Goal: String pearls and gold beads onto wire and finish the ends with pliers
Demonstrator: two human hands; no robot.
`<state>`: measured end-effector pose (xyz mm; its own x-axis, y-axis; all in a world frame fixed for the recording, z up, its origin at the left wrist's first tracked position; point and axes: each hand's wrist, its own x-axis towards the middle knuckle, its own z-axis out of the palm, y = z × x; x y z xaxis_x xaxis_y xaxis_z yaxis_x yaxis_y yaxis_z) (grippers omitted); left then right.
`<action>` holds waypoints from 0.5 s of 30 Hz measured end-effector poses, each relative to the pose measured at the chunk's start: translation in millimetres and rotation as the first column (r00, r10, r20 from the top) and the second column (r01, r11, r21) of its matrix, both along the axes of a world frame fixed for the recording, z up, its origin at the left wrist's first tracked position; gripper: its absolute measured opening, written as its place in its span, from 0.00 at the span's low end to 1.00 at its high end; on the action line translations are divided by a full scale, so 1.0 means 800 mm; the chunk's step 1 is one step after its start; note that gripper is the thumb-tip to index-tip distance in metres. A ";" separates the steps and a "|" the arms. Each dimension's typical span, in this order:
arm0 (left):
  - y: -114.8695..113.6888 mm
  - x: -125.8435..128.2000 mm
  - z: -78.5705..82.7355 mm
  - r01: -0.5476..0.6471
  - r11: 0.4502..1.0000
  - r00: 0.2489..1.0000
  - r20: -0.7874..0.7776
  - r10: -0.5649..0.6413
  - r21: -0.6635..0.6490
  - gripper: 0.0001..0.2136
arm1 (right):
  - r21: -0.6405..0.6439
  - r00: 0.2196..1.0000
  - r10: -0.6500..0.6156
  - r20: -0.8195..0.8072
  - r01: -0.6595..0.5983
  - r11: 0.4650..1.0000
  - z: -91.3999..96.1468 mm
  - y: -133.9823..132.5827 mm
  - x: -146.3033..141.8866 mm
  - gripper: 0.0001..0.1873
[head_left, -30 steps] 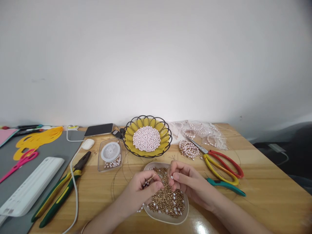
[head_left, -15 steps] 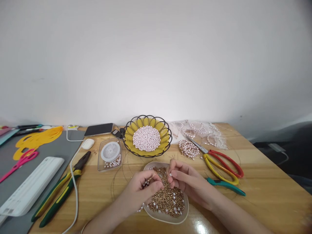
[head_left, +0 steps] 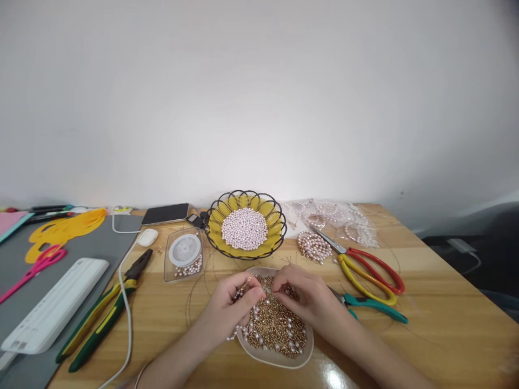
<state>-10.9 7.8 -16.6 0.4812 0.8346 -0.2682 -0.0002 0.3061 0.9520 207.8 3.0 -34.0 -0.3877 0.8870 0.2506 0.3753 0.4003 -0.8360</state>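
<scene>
1. The right hand (head_left: 310, 296) has moved in toward the left hand (head_left: 229, 303), so only a narrow gap parts their fingertips, over the far part of the dish (head_left: 284, 363).
2. The small white bead that showed at the right fingertips half a second ago is out of sight; those fingers are drawn close together, and I cannot tell whether they grip anything.
3. The left thumb and fingers stay curled around a beaded strand (head_left: 240, 292) (its loose end hangs by the dish's left edge).
4. For the work in hand, I judge that both hands now attend to one spot near the strand, though any joining is too small to make out.
5. Gold and pearly beads (head_left: 275, 327) fill the dish below, much as before.
6. More of the teal-handled pliers (head_left: 377, 304) shows beyond the right wrist, the arm having shifted.
</scene>
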 end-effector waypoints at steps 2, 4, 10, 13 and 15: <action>0.000 0.000 0.001 0.002 1.000 1.000 -0.013 -0.001 0.008 0.24 | -0.020 1.000 0.007 -0.023 -0.007 1.000 0.001 -0.001 -0.001 0.12; 0.000 0.001 0.003 0.007 1.000 0.999 -0.036 -0.006 0.018 0.23 | -0.035 0.998 0.001 -0.058 -0.003 0.999 0.003 -0.002 -0.002 0.11; -0.001 0.002 0.010 0.036 0.994 0.993 -0.118 -0.023 0.106 0.15 | 0.015 0.983 0.003 -0.183 -0.001 1.000 0.005 -0.007 -0.006 0.07; -0.001 0.003 0.011 0.038 0.990 0.990 -0.136 -0.019 0.139 0.13 | 0.060 0.972 0.033 -0.233 -0.020 0.998 0.003 -0.010 -0.009 0.04; -0.001 0.004 0.011 0.036 0.988 0.990 -0.142 -0.014 0.149 0.12 | 0.081 0.965 0.047 -0.259 -0.026 0.996 0.004 -0.012 -0.011 0.02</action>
<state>-8.1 6.7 -7.7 0.4689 0.8588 -0.2063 0.1424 0.1570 0.9773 199.1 -6.2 -31.1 -0.3320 0.8477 0.4138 0.1329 0.4763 -0.8692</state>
